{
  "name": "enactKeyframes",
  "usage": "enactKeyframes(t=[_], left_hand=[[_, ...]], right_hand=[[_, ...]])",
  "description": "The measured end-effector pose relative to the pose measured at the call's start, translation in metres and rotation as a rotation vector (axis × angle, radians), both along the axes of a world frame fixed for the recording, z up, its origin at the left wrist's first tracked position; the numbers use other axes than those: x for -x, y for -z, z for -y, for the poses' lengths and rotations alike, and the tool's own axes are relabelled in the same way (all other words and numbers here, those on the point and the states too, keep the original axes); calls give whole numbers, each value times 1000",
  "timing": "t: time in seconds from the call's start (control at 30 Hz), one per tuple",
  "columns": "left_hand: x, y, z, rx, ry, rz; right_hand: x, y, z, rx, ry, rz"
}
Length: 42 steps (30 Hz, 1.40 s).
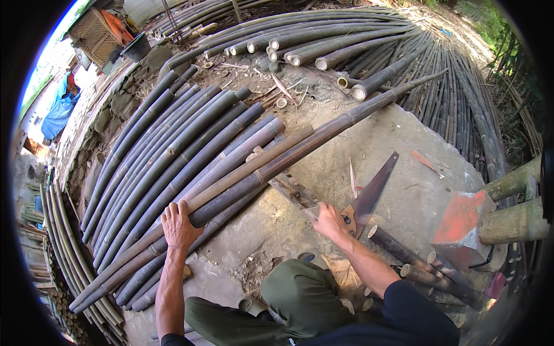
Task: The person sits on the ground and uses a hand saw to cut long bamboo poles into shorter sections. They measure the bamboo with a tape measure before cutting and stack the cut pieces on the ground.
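My left hand (pixel 180 228) is closed over a brown bamboo strip (pixel 254 162). That strip lies along a long dark bamboo pole (pixel 340 122), which runs from lower left to upper right. My right hand (pixel 330 222) is closed near the ground, with a pale grey end showing at its fingers; the rest of what it holds is unclear. Right beside its wrist lies a handsaw (pixel 372 196), its wooden handle partly behind my hand and its blade pointing away. A narrow, rough wooden piece (pixel 293 192) lies just ahead of my right fingers.
Dark bamboo poles (pixel 167 153) lie side by side on the left. More long poles (pixel 346 46) are stacked at the back. Short cut bamboo pieces (pixel 404 251) lie at lower right, near a red-topped concrete block (pixel 461 222). Thin offcuts lie on the concrete slab (pixel 398 135).
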State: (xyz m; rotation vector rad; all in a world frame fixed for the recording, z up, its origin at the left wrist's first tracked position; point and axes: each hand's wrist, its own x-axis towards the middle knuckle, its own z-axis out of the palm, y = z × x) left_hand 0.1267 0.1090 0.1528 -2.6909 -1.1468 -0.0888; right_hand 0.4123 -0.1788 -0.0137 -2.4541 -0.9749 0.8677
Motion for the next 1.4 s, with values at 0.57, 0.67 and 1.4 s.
enactKeyframes(t=[0.57,0.67,1.4], left_hand=[[-11,7,4,-22,-51,-64],[-7,8,5,-14,-64,-80],[17,79,31,-32,-70,4]], right_hand=[[28,106,61,97,363,127],[24,69,92,-149,319,242],[-111,-150,200,-718,410,-453]])
